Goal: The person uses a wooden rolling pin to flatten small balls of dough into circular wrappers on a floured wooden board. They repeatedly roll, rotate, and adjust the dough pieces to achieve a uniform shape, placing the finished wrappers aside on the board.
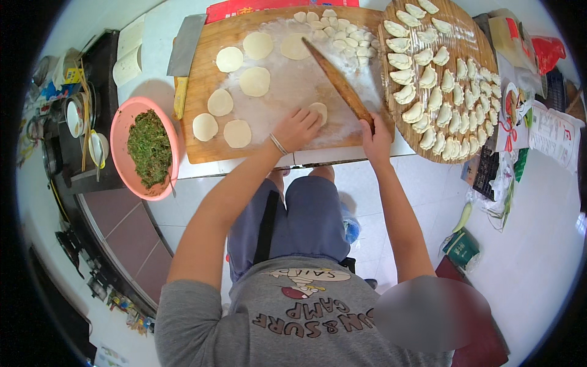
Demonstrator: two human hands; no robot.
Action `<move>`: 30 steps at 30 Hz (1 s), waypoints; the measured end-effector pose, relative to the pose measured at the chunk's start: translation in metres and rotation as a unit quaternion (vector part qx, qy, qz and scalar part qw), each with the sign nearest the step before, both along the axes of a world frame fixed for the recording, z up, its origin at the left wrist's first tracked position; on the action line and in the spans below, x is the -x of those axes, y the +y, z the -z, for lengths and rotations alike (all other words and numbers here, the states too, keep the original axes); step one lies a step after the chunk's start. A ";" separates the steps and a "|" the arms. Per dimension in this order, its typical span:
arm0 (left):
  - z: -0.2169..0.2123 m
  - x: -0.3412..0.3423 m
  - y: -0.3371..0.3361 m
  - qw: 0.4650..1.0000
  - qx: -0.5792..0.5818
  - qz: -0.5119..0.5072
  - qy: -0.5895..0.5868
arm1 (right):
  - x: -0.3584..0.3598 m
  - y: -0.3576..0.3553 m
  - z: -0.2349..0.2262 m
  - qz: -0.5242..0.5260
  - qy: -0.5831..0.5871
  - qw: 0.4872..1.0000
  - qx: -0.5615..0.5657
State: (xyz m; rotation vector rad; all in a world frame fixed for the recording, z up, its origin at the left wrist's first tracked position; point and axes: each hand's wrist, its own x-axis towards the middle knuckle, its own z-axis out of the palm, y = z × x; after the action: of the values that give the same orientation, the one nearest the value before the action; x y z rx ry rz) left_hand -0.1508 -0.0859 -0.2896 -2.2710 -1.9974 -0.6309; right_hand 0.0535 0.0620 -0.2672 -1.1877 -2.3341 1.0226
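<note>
A person is standing over a large wooden board point(208, 150) dusted with flour, seen from above. The right hand point(376, 137) is closing around the near end of a long wooden rolling pin point(339, 82), whose long axis is running diagonally across the board, its far end pointing away from the person and toward their left. The left hand point(298, 128) is resting with fingers bent on a small round of dough point(318, 112) near the board's front edge, just left of the pin's held end. Seven flat round wrappers point(255, 81) are lying on the board's left half, and small dough lumps point(342, 33) are piling up at its far edge. A cleaver point(183, 58) is lying along the board's left edge. Left of the board, a pink bowl point(122, 122) is holding chopped green filling point(148, 147). Right of the board, a round woven tray point(461, 43) is carrying rows of folded dumplings point(428, 79). The board is sitting on a white counter point(153, 30), above a pale tiled floor point(532, 244).
</note>
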 end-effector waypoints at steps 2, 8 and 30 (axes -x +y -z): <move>-0.001 0.003 -0.004 1.000 -0.012 0.011 0.017 | -0.003 -0.003 -0.001 0.042 0.000 0.999 0.023; -0.011 0.014 0.013 0.996 0.065 0.067 0.002 | -0.005 -0.007 0.001 0.066 0.061 0.996 0.025; -0.018 0.011 -0.003 0.952 0.099 -0.276 -0.092 | 0.051 0.032 -0.023 -0.199 -0.112 0.951 -0.210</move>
State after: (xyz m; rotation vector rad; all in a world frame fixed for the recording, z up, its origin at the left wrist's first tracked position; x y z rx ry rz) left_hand -0.1613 -0.0885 -0.2717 -1.6411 -2.7295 -0.6176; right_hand 0.0027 0.0938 -0.2446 -0.7147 -2.8556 0.4639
